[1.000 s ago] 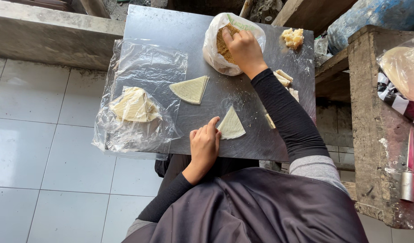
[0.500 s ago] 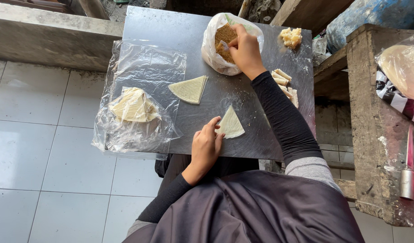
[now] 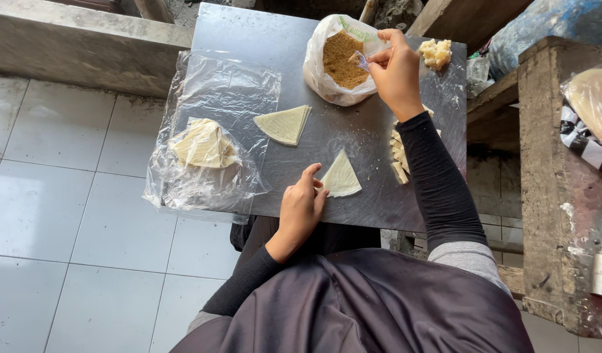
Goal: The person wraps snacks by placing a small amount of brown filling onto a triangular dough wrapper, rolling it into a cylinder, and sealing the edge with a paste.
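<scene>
A dark metal tabletop [image 3: 373, 196] lies in front of me. My left hand [image 3: 302, 206] rests on it, fingertips pressing the edge of a pale triangular folded pastry sheet [image 3: 342, 177]. My right hand [image 3: 396, 72] is raised over an open white plastic bag of brown crumbly filling [image 3: 342, 60], pinching a small spoon loaded with filling. A stack of wedge-shaped pastry sheets [image 3: 285, 123] lies in the middle of the table. More sheets sit inside a clear plastic bag [image 3: 203, 147] at the left.
A pale yellow lump of dough or paste [image 3: 436, 51] sits at the far right corner. Small cut strips [image 3: 399, 153] lie by my right forearm. A rough concrete block [image 3: 556, 183] stands at the right, a concrete ledge [image 3: 85, 39] at the back, white floor tiles [image 3: 72, 229] on the left.
My right hand has lifted out of the filling bag with a spoonful and moved slightly right. My left hand stays on the triangular sheet.
</scene>
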